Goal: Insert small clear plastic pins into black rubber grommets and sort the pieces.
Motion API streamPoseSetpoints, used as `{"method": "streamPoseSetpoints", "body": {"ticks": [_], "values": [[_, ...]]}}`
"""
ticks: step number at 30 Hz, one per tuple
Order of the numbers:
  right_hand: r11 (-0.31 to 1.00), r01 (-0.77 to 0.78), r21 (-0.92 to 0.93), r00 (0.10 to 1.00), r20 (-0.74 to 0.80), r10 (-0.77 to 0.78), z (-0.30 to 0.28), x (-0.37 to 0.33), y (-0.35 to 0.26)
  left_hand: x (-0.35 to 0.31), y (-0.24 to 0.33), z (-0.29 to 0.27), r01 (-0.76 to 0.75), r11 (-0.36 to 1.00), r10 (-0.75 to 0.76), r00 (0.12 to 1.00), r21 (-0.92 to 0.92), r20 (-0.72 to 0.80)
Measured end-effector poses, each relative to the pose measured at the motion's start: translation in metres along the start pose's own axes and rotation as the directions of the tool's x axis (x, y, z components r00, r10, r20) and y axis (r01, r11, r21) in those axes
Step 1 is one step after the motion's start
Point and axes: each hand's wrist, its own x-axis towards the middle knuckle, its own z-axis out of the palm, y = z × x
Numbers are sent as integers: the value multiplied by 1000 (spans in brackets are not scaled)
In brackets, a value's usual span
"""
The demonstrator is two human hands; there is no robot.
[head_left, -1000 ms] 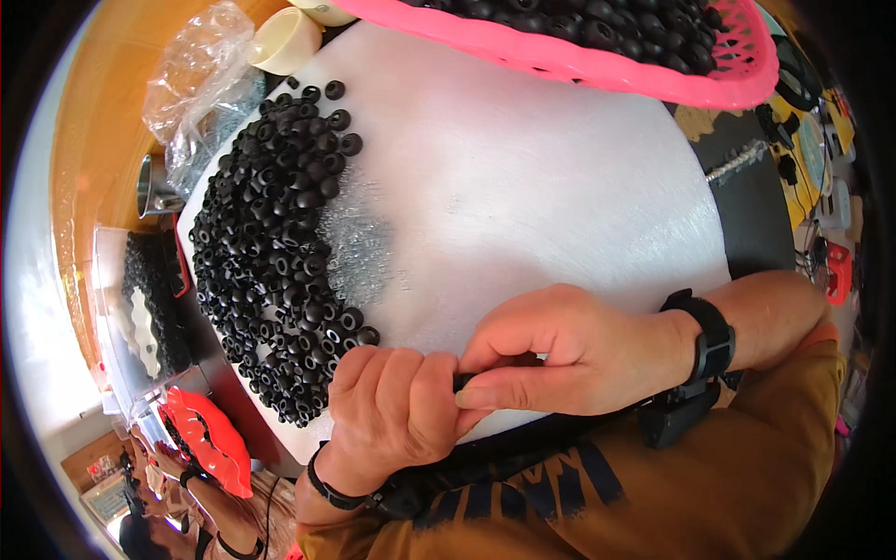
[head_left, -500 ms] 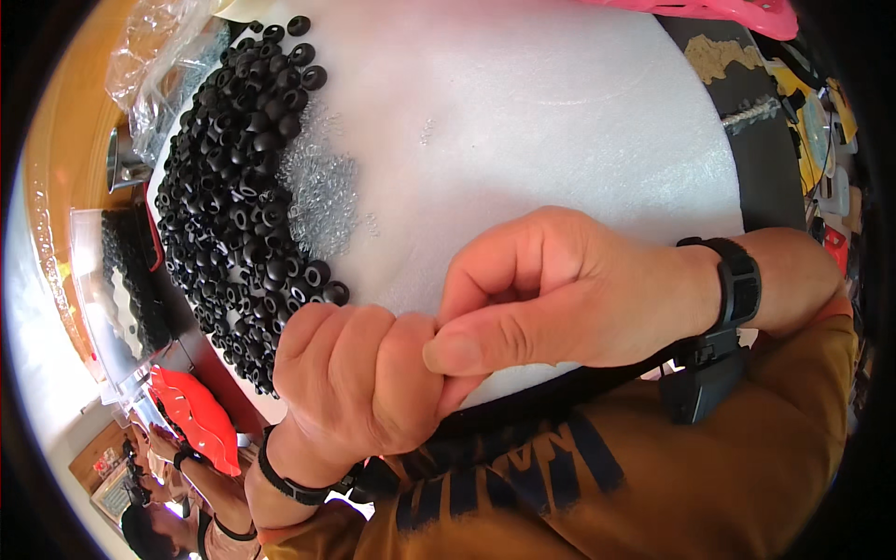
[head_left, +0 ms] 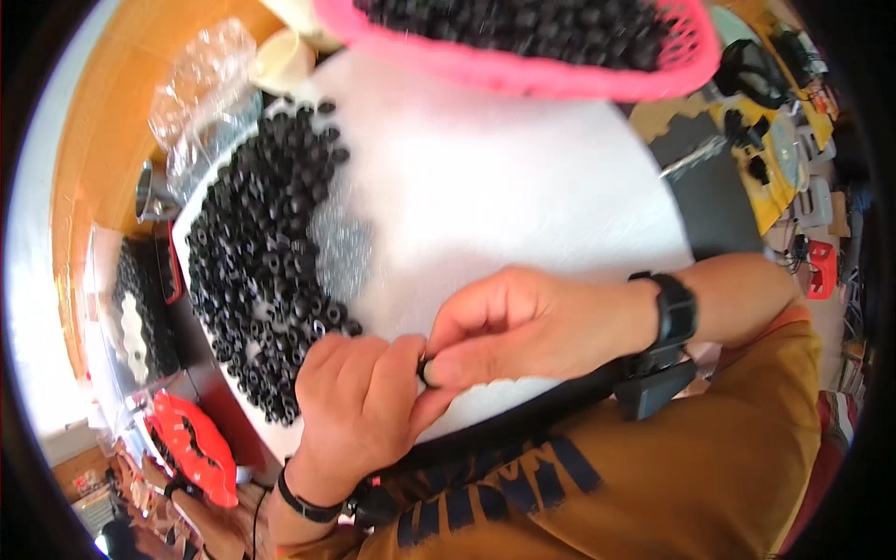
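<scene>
My left hand [head_left: 357, 397] and my right hand [head_left: 518, 327] meet above the near edge of a white work surface [head_left: 495, 187]. A small black ring-shaped piece [head_left: 427, 370] shows between their fingertips, pinched from both sides and mostly covered. Left of the hands spreads a heap of black ring-shaped pieces [head_left: 261, 233] with round holes. Along the heap's right side lies a patch of tiny silvery coils [head_left: 342, 250], which look like small springs. Whether a coil is also between my fingers is hidden.
A pink basket [head_left: 523, 86] of black pieces stands at the far edge. Clear plastic bags [head_left: 201, 79] and a cream cup [head_left: 283, 62] sit far left. A red tray [head_left: 201, 448] lies at the lower left, near another person's arm [head_left: 201, 518]. Yellow sheets [head_left: 770, 191] are at right.
The view has shifted, bringing more of the pink basket into sight. My fingertips have parted slightly, and the black ring-shaped piece now shows between them.
</scene>
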Motion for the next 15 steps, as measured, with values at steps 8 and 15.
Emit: {"method": "streamPoseSetpoints", "body": {"ticks": [8,15], "values": [[831,333,-446,887,-151,-437,28,-40,-69,-9,-5,-20,143,981,-130,986,-132,104],[403,93,-911,510,-304,-805,-27,-49,-146,50,-32,-21,365,847,-366,928,-386,74]]}}
